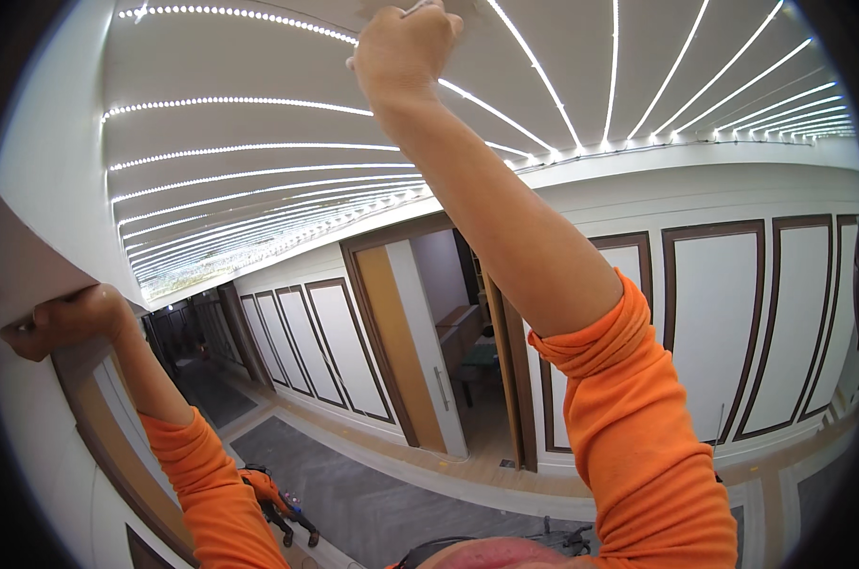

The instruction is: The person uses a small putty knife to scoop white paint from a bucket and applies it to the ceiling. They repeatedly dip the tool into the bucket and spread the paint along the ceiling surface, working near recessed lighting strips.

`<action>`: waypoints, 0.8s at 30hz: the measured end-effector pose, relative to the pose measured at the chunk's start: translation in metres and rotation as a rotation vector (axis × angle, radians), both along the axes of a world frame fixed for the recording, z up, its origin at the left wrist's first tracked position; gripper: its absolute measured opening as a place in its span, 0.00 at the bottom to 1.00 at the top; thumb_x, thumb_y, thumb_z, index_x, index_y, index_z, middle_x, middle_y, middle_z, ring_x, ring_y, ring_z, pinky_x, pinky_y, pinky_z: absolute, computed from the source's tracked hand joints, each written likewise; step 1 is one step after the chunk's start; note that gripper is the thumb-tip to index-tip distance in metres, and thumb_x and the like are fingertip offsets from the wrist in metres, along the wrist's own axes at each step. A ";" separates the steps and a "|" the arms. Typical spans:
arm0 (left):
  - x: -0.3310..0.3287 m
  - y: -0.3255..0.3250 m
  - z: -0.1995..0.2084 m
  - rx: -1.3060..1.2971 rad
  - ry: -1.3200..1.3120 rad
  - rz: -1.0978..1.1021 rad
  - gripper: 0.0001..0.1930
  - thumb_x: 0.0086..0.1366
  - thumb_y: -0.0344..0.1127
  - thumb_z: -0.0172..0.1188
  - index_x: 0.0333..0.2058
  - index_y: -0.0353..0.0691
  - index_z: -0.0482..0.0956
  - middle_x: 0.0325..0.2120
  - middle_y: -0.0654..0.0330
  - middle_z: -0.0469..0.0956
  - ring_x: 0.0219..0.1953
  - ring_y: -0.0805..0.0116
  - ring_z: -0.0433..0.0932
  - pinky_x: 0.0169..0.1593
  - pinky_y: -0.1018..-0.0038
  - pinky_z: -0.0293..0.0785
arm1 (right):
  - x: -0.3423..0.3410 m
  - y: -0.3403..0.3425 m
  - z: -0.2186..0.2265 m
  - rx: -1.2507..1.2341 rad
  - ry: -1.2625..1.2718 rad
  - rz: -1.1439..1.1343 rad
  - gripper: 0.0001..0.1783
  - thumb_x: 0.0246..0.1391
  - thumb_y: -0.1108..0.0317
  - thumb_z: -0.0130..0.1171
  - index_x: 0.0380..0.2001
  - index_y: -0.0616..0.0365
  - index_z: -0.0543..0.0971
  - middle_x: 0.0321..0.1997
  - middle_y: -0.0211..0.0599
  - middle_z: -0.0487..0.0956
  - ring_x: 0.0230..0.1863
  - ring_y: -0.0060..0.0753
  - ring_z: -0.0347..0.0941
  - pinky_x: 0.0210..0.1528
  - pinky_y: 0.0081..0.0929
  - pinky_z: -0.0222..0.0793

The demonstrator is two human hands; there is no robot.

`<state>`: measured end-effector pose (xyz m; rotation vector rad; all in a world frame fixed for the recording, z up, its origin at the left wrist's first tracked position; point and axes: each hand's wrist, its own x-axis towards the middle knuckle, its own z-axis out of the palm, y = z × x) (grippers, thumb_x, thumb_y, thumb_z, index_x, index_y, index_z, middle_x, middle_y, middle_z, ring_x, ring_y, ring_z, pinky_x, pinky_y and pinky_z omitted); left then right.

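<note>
My right arm, in an orange sleeve, reaches up to the pale ceiling (259,71). My right hand (406,47) is closed at the top edge of the view. A thin whitish bit shows at its fingers, too small and cut off to name. Around that hand run bright LED light strips (534,57) along the ceiling. My left hand (69,321) is raised at the far left, its fingers curled against the underside of a white beam (55,223). Whatever its fingers grip, if anything, is hidden.
Far below, a person in orange (273,498) is on the grey corridor floor (354,484). White wall panels (714,322) with brown frames line the far side. A doorway with a white sliding door (428,351) stands partly open, furniture inside.
</note>
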<state>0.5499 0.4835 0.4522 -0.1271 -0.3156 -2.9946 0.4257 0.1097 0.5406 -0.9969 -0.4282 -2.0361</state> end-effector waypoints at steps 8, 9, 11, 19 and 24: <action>-0.003 -0.007 0.002 -0.009 -0.012 -0.088 0.21 0.78 0.49 0.34 0.60 0.41 0.56 0.48 0.42 0.66 0.53 0.45 0.66 0.52 0.44 0.58 | -0.005 0.018 -0.028 -0.186 0.097 0.120 0.18 0.62 0.78 0.45 0.52 0.82 0.66 0.53 0.58 0.66 0.45 0.53 0.76 0.49 0.40 0.73; -0.002 -0.009 0.002 0.000 -0.011 -0.081 0.21 0.78 0.49 0.34 0.59 0.42 0.56 0.49 0.42 0.66 0.54 0.44 0.66 0.53 0.44 0.58 | 0.005 0.009 -0.036 -0.200 0.035 0.086 0.18 0.62 0.78 0.45 0.51 0.82 0.66 0.52 0.58 0.66 0.45 0.53 0.75 0.49 0.40 0.73; -0.002 -0.011 0.002 0.006 -0.010 -0.043 0.21 0.77 0.49 0.36 0.59 0.43 0.56 0.49 0.41 0.66 0.54 0.43 0.65 0.52 0.44 0.58 | 0.013 -0.008 -0.045 -0.166 0.028 0.105 0.18 0.62 0.77 0.45 0.50 0.82 0.67 0.51 0.58 0.66 0.44 0.52 0.76 0.48 0.40 0.74; 0.016 0.027 0.004 0.001 0.003 0.029 0.22 0.71 0.50 0.51 0.53 0.43 0.58 0.42 0.44 0.66 0.48 0.40 0.67 0.45 0.46 0.59 | -0.007 -0.040 -0.024 -0.061 0.128 0.411 0.12 0.58 0.75 0.48 0.41 0.75 0.72 0.30 0.48 0.78 0.20 0.45 0.82 0.19 0.29 0.71; 0.005 0.007 0.002 0.009 -0.003 0.039 0.23 0.75 0.51 0.44 0.59 0.43 0.57 0.49 0.38 0.67 0.54 0.39 0.66 0.49 0.43 0.60 | -0.014 -0.009 -0.011 -0.075 0.085 0.073 0.15 0.59 0.76 0.48 0.43 0.81 0.71 0.47 0.65 0.69 0.45 0.60 0.73 0.50 0.44 0.69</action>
